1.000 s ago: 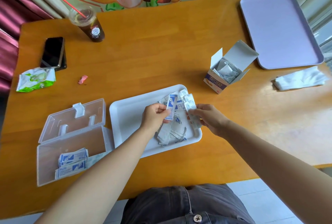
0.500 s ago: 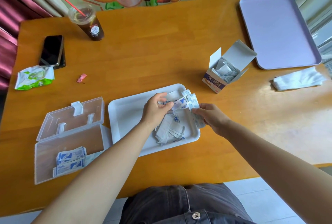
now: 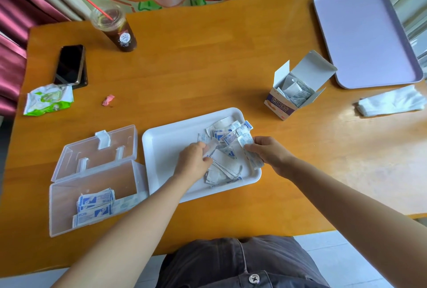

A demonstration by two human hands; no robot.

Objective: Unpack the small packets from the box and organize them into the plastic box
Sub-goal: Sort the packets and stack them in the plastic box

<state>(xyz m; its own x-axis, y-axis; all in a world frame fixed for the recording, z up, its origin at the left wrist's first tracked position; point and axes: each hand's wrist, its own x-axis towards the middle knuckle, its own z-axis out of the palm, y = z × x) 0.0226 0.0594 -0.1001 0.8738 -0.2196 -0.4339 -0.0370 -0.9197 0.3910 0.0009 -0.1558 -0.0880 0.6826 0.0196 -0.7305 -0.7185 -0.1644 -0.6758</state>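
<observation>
**Gathering packets (image 3: 221,168) off the tray (image 3: 166,149)**

Both hands worked over the white tray, mid-table and near the person.

- The left hand (image 3: 194,160) had its fingers curled down into the loose pile. Thumb and fingertips pinched one or two packets at the pile's left edge; the count was not readable.
- The right hand (image 3: 269,153) pinched a small stack (image 3: 254,160) between thumb and fingers at the tray's right side. The stack was slightly fanned and slanted down toward the tray floor.

Where the packets were:

- Most were heaped on the right half of the tray, overlapping at all angles.
- More stood in the open box (image 3: 277,107), which sat well right of and beyond the tray with its flaps up.
- A few lay flat in rows in the plastic box (image 3: 69,197), just left of the tray with its lid (image 3: 92,149) folded back.

Handling (judged):

- The packets looked like thin paper sachets: very light, limp and slick against each other.
- A stack would probably fan or shed its outer pieces if held by one end.
- The better hold seemed to be squaring the edges first, then pinching across the middle of the stack, thumb on top and fingers under.
- They did not look fragile, so a firm squeeze should do no harm. Creasing looked like the only cost.
- Singles lying flat on the smooth tray would be hard to lift. Hooking an edge or sliding one over a neighbour should help.

Step (judged): collecting and aligning a handful before carrying it left to the plastic box. The task looked partway done, with tray and box both holding plenty.
</observation>
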